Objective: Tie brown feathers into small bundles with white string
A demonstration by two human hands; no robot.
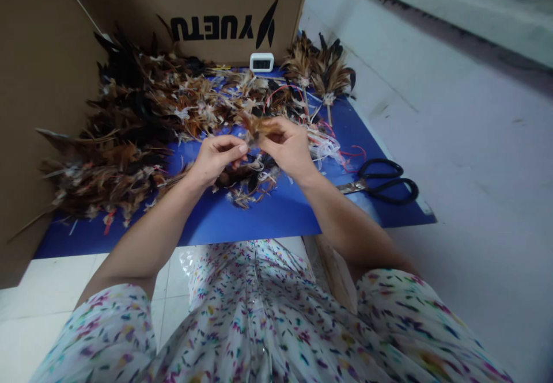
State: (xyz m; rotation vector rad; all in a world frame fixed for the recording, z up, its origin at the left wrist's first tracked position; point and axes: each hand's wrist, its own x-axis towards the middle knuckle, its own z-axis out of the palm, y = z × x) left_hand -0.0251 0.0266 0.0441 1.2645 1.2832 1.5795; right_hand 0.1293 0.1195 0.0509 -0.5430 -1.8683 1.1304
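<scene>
Above the middle of the blue table [298,210], my right hand [287,146] pinches a small bunch of brown feathers [254,126]. My left hand [220,157] meets it from the left, thumb and forefinger pressed together at the pale base of the bunch; what lies between these fingertips is too small to make out. Under and between my hands lies a small pile of dark feathers [248,184]. A large heap of brown and black feathers [173,95] spreads behind and to the left.
Black-handled scissors [386,181] lie at the right, near tangled white strips [324,144] and red string [356,152]. Tied feather bundles [328,75] and a white digital clock [261,62] sit at the back, before a cardboard box [151,3]. A wall borders the right.
</scene>
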